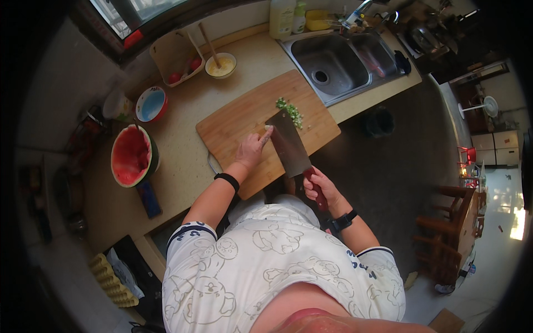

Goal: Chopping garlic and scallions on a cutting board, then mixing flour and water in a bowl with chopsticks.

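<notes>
My right hand (321,187) grips the dark red handle of a cleaver (287,143). Its broad blade lies over the wooden cutting board (233,120), pointing away from me. Beyond the blade's far end, a small pile of chopped scallion (291,113) is spread on the board. My left hand (250,147) is over the board with its index finger stretched to the left side of the blade. A small pale spot shows at that fingertip; whether it is a bit of food or the nail is unclear. The other fingers are curled, and what they may hold is hidden.
A double steel sink (331,62) adjoins the board's far right. Behind the board stand a bowl of yellow liquid (220,66) and a white basket (175,50). Leftward are a blue-lined bowl (152,105), a hollowed watermelon half (131,156) and a phone-like slab (148,199).
</notes>
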A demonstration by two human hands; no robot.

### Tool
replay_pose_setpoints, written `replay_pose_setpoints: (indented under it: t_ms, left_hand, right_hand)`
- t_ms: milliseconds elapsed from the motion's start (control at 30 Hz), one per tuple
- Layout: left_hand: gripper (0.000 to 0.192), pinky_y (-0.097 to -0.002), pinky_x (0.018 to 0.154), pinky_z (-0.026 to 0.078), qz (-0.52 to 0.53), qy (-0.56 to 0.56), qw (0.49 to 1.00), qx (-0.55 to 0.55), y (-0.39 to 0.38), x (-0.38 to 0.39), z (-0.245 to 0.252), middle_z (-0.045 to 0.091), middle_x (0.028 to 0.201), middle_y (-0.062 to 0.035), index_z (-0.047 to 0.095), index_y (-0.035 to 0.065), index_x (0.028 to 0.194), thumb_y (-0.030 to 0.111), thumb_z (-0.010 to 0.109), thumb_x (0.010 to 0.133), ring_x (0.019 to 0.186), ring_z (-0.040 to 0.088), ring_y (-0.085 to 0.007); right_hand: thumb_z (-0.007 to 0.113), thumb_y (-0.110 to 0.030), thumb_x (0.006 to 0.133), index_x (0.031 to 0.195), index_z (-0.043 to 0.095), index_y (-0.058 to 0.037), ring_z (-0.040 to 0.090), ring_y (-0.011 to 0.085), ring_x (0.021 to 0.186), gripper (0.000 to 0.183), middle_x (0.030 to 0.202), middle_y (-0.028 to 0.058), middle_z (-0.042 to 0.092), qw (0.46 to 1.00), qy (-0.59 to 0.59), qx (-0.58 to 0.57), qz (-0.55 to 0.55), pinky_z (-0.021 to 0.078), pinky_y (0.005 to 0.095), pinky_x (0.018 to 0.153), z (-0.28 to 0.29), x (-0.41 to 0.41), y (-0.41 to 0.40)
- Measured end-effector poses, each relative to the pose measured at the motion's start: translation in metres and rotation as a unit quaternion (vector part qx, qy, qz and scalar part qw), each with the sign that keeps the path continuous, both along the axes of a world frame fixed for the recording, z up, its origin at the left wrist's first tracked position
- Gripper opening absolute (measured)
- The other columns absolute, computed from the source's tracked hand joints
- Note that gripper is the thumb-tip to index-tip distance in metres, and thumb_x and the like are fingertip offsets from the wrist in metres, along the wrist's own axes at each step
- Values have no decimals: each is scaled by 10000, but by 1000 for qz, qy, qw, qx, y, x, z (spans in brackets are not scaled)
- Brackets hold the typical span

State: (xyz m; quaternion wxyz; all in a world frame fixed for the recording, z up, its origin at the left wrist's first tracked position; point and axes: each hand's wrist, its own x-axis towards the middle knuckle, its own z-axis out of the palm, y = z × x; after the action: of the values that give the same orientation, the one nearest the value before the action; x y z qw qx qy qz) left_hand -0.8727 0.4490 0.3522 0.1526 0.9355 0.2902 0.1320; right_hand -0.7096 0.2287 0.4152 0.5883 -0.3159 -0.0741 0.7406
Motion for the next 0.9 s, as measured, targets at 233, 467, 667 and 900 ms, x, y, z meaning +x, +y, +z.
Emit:
replay_pose_setpoints:
  t_ms: [233,467,667,900]
  left_hand:
    - [609,-383,659,476,42,-79,995,-42,18,3,-26,534,810,-107,398,265,1335,34,523,785,749,533,-273]
    - [164,-316,705,477,325,-284,878,-204,57,-78,-31,618,841,-110,611,67,962,134,590,814,772,592,-220]
    - [135,-247,675,458,373,-304,834,-272,41,-117,-17,627,811,-24,613,34,916,145,584,846,719,569,-110]
    - [174,-281,669,468,333,-250,872,-257,27,-120,-34,619,816,-56,605,44,979,144,583,839,708,577,-140]
  right_hand:
    - [507,-143,897,1301,396,-139,436,96,492,420,721,38,494,998,-51,16,-32,386,208,447,20,4,1]
    - [629,-127,759,1293,462,-166,504,240,471,560,676,81,507,468,-868,162,20,453,324,460,15,-31,21]
    - [605,-139,763,1315,429,-186,520,235,463,581,640,78,466,336,-925,141,106,429,357,393,-77,-48,-3]
    - [578,-154,812,1376,325,-173,547,239,572,619,732,121,553,689,-714,77,98,467,300,564,-34,-45,5]
